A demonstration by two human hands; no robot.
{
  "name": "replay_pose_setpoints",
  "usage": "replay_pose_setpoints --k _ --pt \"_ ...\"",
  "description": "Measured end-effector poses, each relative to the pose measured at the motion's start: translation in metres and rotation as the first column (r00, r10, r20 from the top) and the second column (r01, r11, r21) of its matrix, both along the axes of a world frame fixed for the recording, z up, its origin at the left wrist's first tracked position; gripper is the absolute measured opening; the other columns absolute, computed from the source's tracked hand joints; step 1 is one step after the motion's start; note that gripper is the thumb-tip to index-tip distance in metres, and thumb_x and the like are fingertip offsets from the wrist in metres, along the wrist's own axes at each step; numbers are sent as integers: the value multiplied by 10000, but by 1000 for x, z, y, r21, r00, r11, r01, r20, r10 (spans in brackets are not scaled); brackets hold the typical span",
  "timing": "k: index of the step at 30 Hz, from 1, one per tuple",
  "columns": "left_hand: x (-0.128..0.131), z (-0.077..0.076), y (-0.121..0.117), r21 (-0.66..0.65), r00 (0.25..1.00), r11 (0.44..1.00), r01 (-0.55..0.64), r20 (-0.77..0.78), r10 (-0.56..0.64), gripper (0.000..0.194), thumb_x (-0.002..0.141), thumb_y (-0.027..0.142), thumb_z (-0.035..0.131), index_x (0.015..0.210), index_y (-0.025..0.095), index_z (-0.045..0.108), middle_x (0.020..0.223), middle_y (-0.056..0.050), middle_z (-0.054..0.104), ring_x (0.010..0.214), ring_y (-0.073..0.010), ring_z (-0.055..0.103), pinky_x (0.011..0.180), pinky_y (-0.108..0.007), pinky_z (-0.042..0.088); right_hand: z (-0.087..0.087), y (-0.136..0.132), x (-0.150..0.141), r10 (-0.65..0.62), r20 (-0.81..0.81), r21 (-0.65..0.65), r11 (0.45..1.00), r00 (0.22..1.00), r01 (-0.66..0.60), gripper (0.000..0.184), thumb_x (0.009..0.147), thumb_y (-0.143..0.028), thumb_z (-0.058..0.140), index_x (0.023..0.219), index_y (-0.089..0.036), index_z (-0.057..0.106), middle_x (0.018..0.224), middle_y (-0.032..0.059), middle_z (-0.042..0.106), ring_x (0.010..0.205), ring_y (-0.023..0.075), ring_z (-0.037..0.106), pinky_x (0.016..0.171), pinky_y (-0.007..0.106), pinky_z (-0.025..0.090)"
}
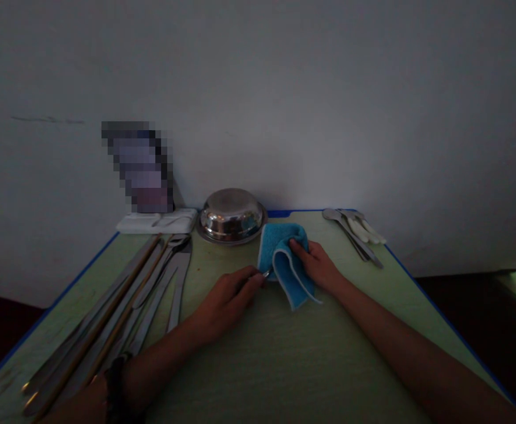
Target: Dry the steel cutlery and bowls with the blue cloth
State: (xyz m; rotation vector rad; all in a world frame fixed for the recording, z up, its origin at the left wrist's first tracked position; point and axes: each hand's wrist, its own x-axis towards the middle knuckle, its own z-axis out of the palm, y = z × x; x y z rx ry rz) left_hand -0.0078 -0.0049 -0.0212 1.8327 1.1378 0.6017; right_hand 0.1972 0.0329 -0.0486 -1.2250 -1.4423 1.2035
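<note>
My right hand [317, 262] grips a blue cloth [284, 241] with a pale edge, its thumb pressed on the folded top and a loose flap hanging below. My left hand [235, 297] is closed around the handle of a thin metal utensil [268, 272]. That utensil runs into the cloth, so its far end is hidden and I cannot tell its kind. Both hands are just above the table, left of and below the cloth for the left one, on its right side for the other.
Behind the hands an upturned metal bowl [232, 215] sits near the wall. Long metal and wooden-looking utensils [107, 312] lie along the left of the green table [258, 377]. Several spoons and white-handled utensils [355, 229] lie at the back right. A blurred upright device [140, 168] stands on a white base [156, 221].
</note>
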Motion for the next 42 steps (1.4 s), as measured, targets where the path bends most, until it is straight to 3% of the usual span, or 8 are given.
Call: replay_pose_setpoints --k 6,12,16,21,23,29,33,42 --pt "0 0 -2 -13 1000 1000 6 19 -5 401 891 414 345 592 168 451 522 55 386 481 -90 372 473 -212 294 -4 2 1 -144 -108 -38 989 984 140 390 770 -534 502 916 -188 609 713 0 662 590 141 572 583 263 464" --pt "-3 -7 0 11 973 982 -189 141 185 420 898 423 329 578 171 431 535 44 391 490 -90 377 469 -212 293 -2 4 8 83 -97 -44 995 992 -88 365 702 -386 646 1018 -213 588 974 22 683 804 165 636 757 319 492" --pt "-4 -7 0 5 944 962 -275 194 268 495 886 489 305 527 169 427 495 39 365 470 -93 352 456 -223 276 2 3 11 207 -74 -89 973 976 -213 416 660 -327 688 1045 -218 576 917 10 688 782 167 639 755 340 499" --pt "-2 -6 -1 -135 919 951 -280 250 306 601 874 574 165 541 168 456 460 31 370 434 -99 349 423 -230 267 5 1 8 233 -5 -79 969 973 -232 264 700 -363 646 904 -200 614 807 0 673 715 163 617 718 335 495" --pt "-1 -7 0 -182 908 947 -266 283 310 608 874 575 132 606 162 489 445 39 358 406 -96 325 398 -229 252 4 0 6 200 6 -84 976 980 -199 256 712 -394 627 870 -193 614 764 2 662 680 165 607 687 332 495" --pt "2 -7 4 -197 828 936 -291 437 350 278 876 443 379 834 184 470 493 91 345 388 -64 321 375 -171 259 2 -1 5 58 66 -69 996 996 -54 302 735 -479 576 752 -178 602 675 4 637 588 142 558 559 264 452" --pt "1 -4 1 -100 869 949 -300 382 315 201 869 365 456 873 170 506 532 77 422 440 -61 392 409 -161 308 1 -2 4 -133 45 -63 989 990 136 357 728 -536 552 686 -182 581 559 -18 581 496 125 502 484 247 402" --pt "-1 -5 -3 -52 985 998 30 169 -21 289 836 278 524 1103 167 530 890 -58 686 680 -130 595 609 -249 466 13 1 -2 -350 -194 -236 923 916 303 419 654 -602 580 757 -196 577 473 -30 539 441 149 504 454 274 411"
